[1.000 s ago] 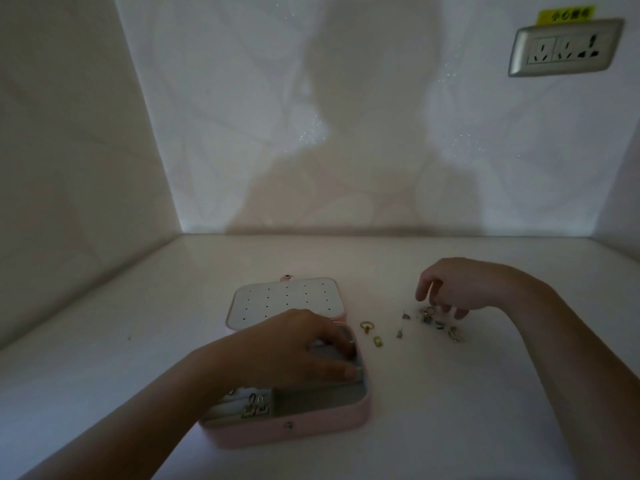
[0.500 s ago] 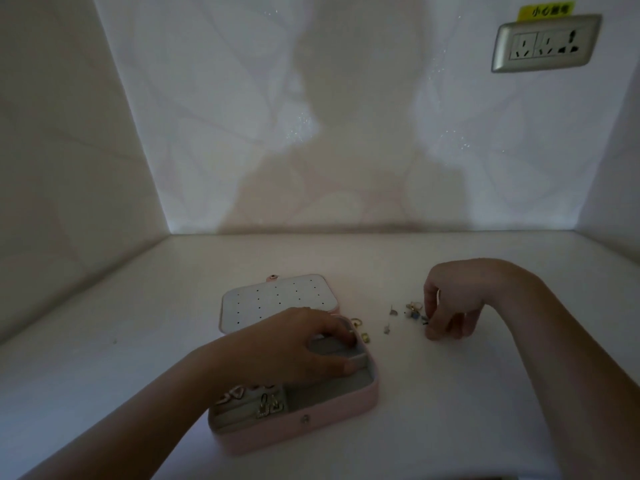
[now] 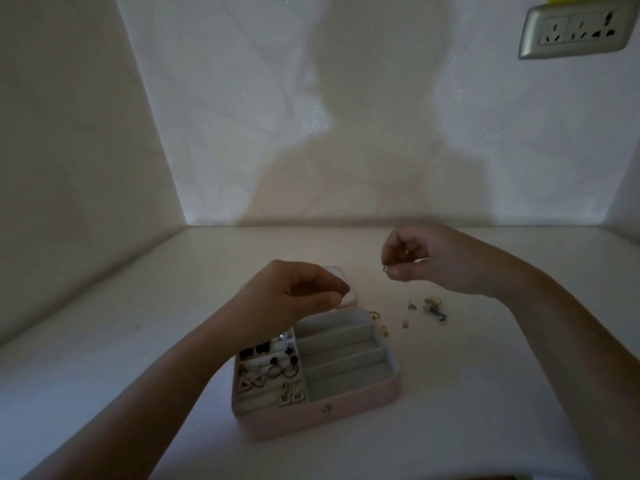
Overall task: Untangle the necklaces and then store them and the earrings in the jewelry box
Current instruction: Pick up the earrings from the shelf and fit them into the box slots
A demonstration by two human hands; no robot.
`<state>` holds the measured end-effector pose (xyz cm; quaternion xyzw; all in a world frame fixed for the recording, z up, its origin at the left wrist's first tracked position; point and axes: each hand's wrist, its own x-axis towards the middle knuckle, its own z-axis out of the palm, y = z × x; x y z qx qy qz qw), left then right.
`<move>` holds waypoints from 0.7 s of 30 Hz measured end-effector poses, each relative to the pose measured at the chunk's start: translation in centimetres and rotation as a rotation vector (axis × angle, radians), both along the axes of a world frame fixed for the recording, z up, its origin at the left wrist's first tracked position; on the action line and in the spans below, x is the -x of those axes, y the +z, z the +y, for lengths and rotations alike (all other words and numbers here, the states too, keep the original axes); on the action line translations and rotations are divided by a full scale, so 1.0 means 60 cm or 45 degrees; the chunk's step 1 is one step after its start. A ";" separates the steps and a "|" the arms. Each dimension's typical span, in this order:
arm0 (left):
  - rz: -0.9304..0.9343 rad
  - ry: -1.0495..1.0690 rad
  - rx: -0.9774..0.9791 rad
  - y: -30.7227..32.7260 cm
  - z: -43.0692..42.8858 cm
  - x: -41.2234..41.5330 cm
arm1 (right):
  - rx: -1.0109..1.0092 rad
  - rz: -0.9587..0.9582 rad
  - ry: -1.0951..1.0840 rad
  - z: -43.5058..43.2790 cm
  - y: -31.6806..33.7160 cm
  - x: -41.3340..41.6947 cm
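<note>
The pink jewelry box lies open on the white table, its lid mostly hidden behind my left hand. Several earrings fill its left compartments; the grey slots on the right hold nothing. My left hand hovers over the box's back edge with fingers curled toward the thumb, and nothing shows in them. My right hand is raised to the right of it and pinches a small earring between thumb and fingertips. Loose earrings lie on the table below that hand.
More small earrings lie just beside the box's right rear corner. Walls close in the table at the back and left. A wall socket sits high on the right.
My right hand has lifted from the pile with a small earring pinched in it. My left hand has come up off the box interior and curled.
</note>
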<state>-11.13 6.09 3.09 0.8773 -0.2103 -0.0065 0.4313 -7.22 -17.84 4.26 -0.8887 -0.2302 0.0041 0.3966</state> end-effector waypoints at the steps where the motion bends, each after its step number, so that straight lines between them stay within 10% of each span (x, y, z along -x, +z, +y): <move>1: 0.010 0.015 0.057 0.000 0.005 0.000 | -0.115 0.012 0.100 0.017 -0.004 0.006; 21: 0.275 -0.006 0.206 0.024 0.047 0.016 | -0.813 0.182 0.259 0.125 -0.053 0.039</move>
